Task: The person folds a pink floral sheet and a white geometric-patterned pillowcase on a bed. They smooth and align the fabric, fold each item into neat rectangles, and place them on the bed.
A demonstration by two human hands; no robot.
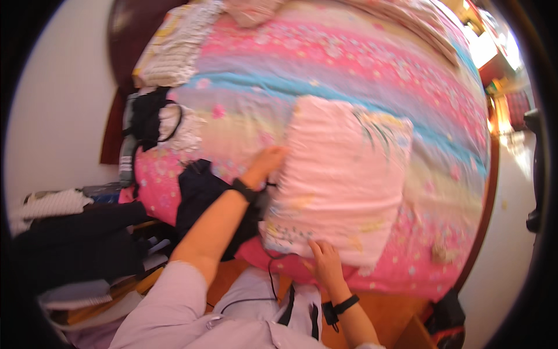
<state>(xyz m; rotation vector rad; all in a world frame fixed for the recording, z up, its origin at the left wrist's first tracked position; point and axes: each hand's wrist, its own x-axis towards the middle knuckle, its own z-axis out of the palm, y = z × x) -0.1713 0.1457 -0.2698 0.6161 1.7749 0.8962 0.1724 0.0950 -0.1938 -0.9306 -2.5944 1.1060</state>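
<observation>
A pink printed cloth (pixel 335 174), folded into a thick, wrinkled rectangle, lies on the striped floral bedding (pixel 261 104) before me. My left hand (pixel 269 160) is at the cloth's left edge, its fingertips blurred against the fabric; I cannot tell if they grip it. At the near edge, my right hand (pixel 327 264) has thumb and fingers apart, with the fingertips touching or just over the cloth. A dark garment (pixel 198 194) lies by my left forearm, partly hidden behind it.
A black garment with a strap (pixel 150 118) lies beside white lace fabric (pixel 185 128) at left. Folded ruffled cloth (pixel 174 56) sits near the dark headboard (pixel 135 35). Dark clothes (pixel 83 244) are piled at lower left. A small beige item (pixel 442 253) lies at the bed's right.
</observation>
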